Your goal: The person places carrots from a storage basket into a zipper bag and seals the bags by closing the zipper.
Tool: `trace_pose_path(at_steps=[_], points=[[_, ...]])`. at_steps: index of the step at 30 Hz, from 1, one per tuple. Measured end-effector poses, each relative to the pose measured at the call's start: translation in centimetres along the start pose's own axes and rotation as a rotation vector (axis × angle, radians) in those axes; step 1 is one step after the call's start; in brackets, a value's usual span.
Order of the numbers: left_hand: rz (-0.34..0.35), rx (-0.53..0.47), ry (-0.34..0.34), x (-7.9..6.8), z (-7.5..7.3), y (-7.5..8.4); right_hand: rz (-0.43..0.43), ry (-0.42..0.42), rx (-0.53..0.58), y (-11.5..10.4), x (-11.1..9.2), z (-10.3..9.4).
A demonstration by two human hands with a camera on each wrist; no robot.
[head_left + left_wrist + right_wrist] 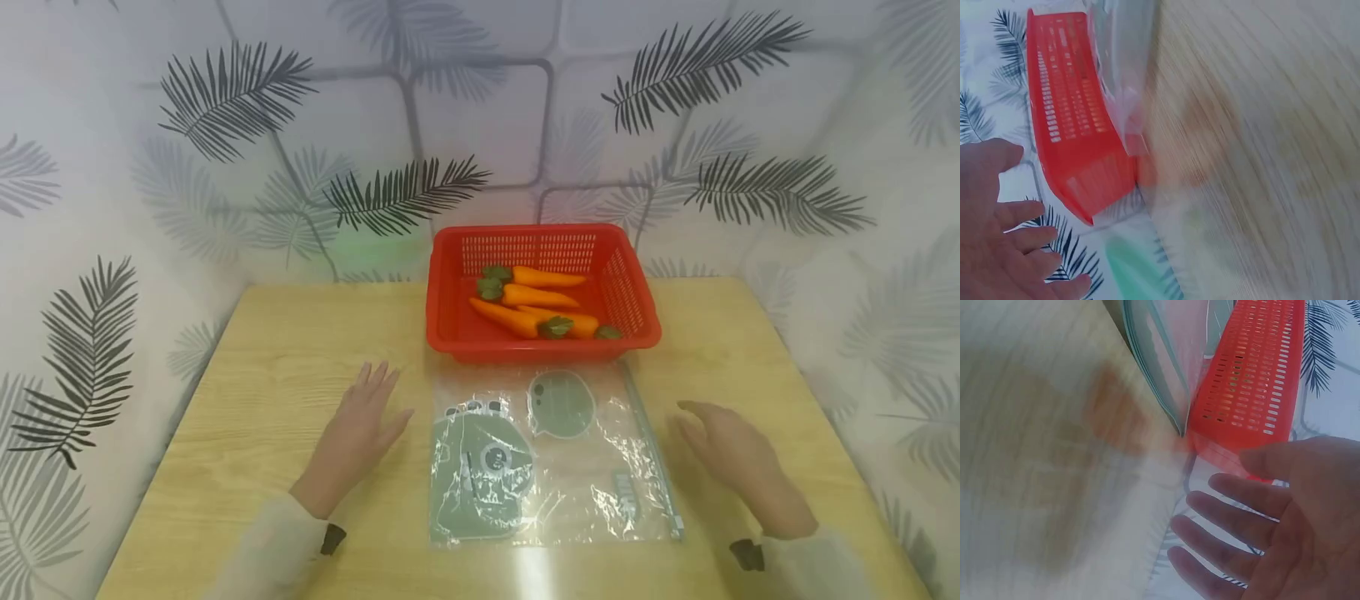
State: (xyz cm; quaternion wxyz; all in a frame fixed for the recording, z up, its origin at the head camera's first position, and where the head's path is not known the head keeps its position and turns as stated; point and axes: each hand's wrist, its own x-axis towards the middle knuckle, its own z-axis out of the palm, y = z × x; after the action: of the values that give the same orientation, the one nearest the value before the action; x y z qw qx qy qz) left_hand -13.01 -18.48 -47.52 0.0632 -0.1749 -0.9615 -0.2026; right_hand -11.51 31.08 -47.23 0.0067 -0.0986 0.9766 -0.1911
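Note:
In the head view a clear zip bag (577, 492) printed with green cartoon shapes lies flat on the table, its green zip edge with a slider on the right side. Behind it stands a red plastic basket (540, 346) holding several orange carrots (540, 297) with green tops. My left hand (358, 433) is over the table to the left of the bag, its fingers extended and holding nothing. To the right of the zip edge is my right hand (731, 450), also holding nothing; its loosely spread fingers show in the right wrist view.
The pale wooden table (300, 358) meets a wall covering (480, 108) with grey leaf prints just behind the basket. More of this covering flanks the table on both sides. Both wrists carry a dark strap below light sleeves (273, 542).

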Motion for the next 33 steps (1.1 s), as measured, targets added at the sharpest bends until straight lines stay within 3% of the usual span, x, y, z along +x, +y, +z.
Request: trace_pose_path(at_steps=[9, 14, 19, 26, 33], points=[[0.041, -0.083, 0.040, 0.8, 0.8, 3.1, 0.011, 0.026, 0.116, -0.3, -0.2, 0.9], [0.046, -0.135, -0.037, 1.6, 1.9, 5.1, 0.027, 0.013, 0.152, -0.3, -0.4, 1.4], [0.125, -0.166, -0.108, 2.1, 3.1, 7.3, 0.083, -0.030, 0.207, -0.1, -0.6, 2.0], [0.231, -0.199, -0.183, 3.1, 4.5, 10.9, 0.095, -0.047, 0.231, -0.3, -0.3, 2.9], [0.265, -0.214, -0.263, 4.0, 6.1, 13.8, 0.103, -0.105, 0.268, -1.7, 0.0, 3.3]])
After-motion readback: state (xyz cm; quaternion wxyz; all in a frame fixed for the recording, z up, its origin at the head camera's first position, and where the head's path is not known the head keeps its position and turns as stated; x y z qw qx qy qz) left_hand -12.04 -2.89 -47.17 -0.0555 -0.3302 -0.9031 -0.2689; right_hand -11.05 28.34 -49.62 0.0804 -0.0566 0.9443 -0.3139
